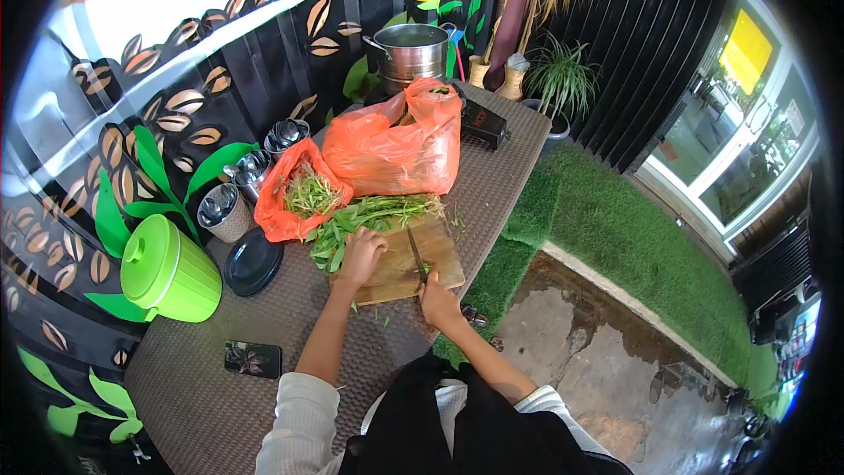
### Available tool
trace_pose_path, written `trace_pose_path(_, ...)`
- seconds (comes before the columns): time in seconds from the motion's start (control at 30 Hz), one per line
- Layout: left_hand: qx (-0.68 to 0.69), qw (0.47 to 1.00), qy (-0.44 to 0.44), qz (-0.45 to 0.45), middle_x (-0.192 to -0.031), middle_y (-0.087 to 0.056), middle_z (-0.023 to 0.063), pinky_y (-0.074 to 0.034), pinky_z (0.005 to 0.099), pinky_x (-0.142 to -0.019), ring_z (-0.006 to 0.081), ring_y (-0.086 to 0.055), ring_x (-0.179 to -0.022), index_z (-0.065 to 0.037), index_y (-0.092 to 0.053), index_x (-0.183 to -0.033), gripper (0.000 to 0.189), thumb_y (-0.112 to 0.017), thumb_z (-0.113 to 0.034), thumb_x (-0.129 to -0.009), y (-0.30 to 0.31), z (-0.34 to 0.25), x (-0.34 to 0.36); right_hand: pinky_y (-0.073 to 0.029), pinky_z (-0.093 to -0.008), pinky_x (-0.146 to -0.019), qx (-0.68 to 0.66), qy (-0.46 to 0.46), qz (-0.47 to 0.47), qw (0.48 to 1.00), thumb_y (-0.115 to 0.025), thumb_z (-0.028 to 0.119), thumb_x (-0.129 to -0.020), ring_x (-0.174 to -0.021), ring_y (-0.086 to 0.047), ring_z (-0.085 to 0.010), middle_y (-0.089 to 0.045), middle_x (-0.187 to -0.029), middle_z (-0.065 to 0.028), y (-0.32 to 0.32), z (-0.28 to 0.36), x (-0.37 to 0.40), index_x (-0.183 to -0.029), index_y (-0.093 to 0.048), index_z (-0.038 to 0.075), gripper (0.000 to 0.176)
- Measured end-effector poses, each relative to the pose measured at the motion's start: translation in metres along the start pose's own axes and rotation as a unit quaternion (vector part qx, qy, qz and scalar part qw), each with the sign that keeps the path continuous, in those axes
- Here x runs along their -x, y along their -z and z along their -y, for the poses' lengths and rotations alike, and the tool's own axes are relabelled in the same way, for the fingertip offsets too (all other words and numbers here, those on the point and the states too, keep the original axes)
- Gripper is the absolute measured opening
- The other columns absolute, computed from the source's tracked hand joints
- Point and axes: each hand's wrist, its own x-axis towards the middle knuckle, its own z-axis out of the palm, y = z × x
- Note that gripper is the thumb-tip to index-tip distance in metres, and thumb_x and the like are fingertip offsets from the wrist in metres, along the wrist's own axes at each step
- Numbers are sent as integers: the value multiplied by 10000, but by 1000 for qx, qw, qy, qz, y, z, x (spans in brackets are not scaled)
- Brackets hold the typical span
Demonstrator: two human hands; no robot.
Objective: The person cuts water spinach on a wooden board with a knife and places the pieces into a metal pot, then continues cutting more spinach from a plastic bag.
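In my right hand is the handle of a kitchen knife, its blade pointing away over the wooden cutting board. A small green scrap lies by the blade near the handle. My left hand is over the board's left part, fingers curled, touching or just beside the leafy greens. Whatever its fingers hold is hidden. The greens lie in a bunch along the board's far edge, stems to the right. Beyond them an orange plastic bag stands open with cut stems and roots inside.
A larger orange bag stands behind the greens, with a steel pot farther back. Leftward are cutlery holders, a dark plate, a green lidded bucket and a phone. The woven table's edge is at right.
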Motion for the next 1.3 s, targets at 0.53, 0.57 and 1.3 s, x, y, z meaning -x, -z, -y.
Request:
trace_pose_path(0.53,200,966,152,-69,-801,-584,126,-474,365,-677,293,-566,-814,4,-659,-827,104,-678,-87,-782,-53,-56,40,-491,-505,-757,0,47,64,997,-440,260,-928,-843,-629,-438,-635,-856,-280,27,-8,-10,-1058,-383,-29,322)
trace_pose_path(0.57,184,968,153,-68,-805,-587,126,-469,373,-708,294,-560,-833,7,-660,-818,97,-676,-80,-777,-52,-59,39,-491,-505,-753,-6,55,65,996,-442,257,-928,-836,-630,-438,-637,-848,-277,29,-8,-10,-1059,-384,-28,319)
trace_pose_path(1.3,190,962,108,-164,-841,-602,128,-434,390,-770,311,-539,-869,5,-667,-840,104,-668,-45,-749,-60,-63,46,-523,-489,-710,36,10,31,999,-471,251,-915,-825,-646,-425,-648,-843,-256,7,7,-11,-1086,-384,-11,324)
